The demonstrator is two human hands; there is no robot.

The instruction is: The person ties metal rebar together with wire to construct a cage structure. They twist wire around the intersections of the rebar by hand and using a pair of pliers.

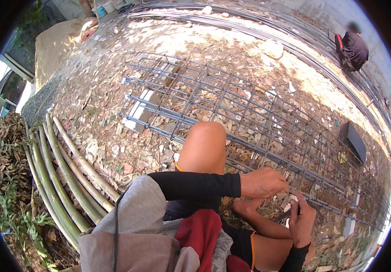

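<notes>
A long cage of steel rebar [222,100] lies across the ground in front of me, its bars crossed by many square stirrups. My left hand [263,182] reaches right, close to the cage's near edge, its fingers closed with their tips turned away. Just below and to the right, my right hand [302,218] has its thumb and fingers pinched together near the same edge. Whatever either hand grips is too small or hidden to name. My bent knee [203,143] rises against the cage's near side, left of both hands.
A pale block [140,112] props the cage's left end. Bamboo poles [71,178] lie at left beside dry leaves. Long steel bars [249,26] run along the far side, where another person [355,49] crouches. A dark angled sheet [353,141] stands at the cage's right.
</notes>
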